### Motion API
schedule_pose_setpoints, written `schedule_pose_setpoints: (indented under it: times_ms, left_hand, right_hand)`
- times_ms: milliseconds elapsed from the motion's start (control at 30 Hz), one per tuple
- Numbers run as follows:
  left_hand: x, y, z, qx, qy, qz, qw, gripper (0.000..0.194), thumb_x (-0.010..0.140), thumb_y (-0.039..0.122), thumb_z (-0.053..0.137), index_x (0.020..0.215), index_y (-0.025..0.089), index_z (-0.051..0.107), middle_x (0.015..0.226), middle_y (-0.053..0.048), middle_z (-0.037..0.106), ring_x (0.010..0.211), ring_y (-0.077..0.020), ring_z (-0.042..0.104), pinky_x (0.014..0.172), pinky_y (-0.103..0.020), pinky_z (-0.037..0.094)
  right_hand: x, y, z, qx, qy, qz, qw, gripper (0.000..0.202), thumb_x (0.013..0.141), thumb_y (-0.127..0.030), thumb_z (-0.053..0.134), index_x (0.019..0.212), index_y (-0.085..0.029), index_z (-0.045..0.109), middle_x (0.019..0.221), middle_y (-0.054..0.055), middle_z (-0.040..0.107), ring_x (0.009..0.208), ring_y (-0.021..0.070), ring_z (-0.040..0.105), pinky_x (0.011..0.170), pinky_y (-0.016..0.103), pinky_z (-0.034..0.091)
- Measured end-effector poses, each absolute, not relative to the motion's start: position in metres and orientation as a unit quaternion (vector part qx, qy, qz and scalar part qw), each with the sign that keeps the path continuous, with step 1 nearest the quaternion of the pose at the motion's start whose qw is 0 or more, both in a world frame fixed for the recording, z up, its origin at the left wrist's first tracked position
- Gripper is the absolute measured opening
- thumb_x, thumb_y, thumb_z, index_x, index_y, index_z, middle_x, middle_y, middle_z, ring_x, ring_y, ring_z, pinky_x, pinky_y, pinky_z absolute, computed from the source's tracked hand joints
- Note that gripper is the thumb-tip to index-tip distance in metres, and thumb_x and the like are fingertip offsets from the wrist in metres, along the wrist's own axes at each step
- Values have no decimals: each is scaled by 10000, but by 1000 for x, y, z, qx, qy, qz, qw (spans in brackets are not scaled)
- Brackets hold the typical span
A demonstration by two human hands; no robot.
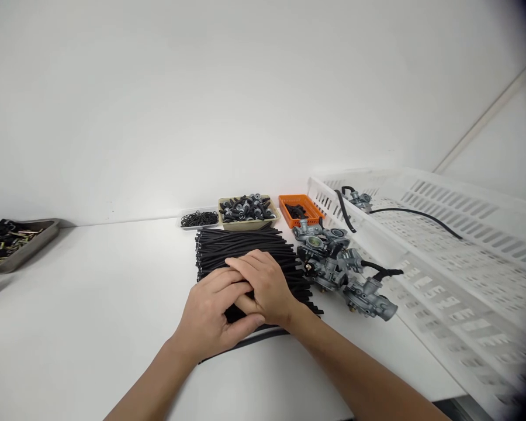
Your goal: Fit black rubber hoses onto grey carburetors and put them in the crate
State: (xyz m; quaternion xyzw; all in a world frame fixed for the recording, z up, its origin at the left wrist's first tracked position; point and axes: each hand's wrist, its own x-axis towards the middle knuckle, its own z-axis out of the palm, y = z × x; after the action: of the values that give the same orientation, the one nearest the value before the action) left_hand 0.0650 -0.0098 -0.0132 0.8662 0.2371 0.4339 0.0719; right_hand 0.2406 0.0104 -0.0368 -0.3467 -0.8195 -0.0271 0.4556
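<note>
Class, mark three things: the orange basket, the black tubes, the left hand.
Orange basket (293, 200), head view: inside of its back wall.
Black tubes (241, 242), head view: far part of the pile.
Left hand (208, 316), head view: back of the hand.

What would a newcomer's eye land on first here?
Probably the bare left hand and right hand, overlapping at centre above a broad pile of thin, black, rubbery-looking tubes. Next, the jumbled silver-grey metal carburettor-like parts just right of the pile, beside the big white slotted plastic crate. The small bright orange plastic basket behind those parts also pops against the white.
</note>
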Motion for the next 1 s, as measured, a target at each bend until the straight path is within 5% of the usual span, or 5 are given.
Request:
schedule_pose_setpoints:
  times_ms: [233,533,1000]
  left_hand:
    - [68,-12,-20,870,227,423,110,246,886,336,798,1061,179,724,949,-35,772,883,-194,703,782,-316,601]
    - [69,-9,-21,872,240,408,122,198,927,357,756,1009,179,728,975,-72,784,907,-226,721,782,-358,587]
    - [69,3,-43,875,246,399,116,542,941,703,635,850,178,734,834,-56,769,830,-183,734,710,-298,585]
  right_hand:
    - [240,13,-42,-353,-818,-54,450,241,838,-189,536,936,-185,756,761,18,728,759,214,532,708,380,331]
    - [241,14,-42,-346,-823,-67,445,324,917,-129,498,1088,-156,772,907,37,800,824,223,594,729,384,365]
    - [251,19,-47,-281,-860,-126,406,266,949,-123,509,1119,-177,706,833,30,740,792,223,632,727,356,442]
